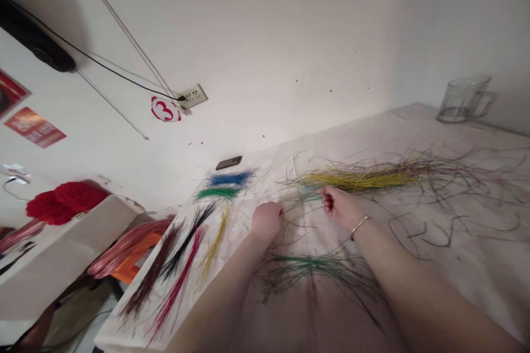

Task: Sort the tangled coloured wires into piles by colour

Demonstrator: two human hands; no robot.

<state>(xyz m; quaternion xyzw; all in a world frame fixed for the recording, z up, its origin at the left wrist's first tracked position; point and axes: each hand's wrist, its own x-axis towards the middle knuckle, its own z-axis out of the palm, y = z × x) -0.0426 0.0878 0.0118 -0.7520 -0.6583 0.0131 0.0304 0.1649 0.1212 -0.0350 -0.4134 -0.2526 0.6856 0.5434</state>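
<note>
My left hand is closed low over the white cloth, its fingertips turned away; what they grip, if anything, is hidden. To its right, my right hand, with a bangle at the wrist, has curled fingers and the index at the near edge of a green strand bunch. Whether a single strand is pinched there is too fine to make out. Just beyond it lies a long bundle of yellow wire-like strands mixed with dark ones. Between my forearms rests a loose pile of green wire-like strands.
Left on the cloth lie blue, green, black, brown, red and yellow bunches. A phone is near the wall; a glass mug stands far right. Loose dark strands lie right.
</note>
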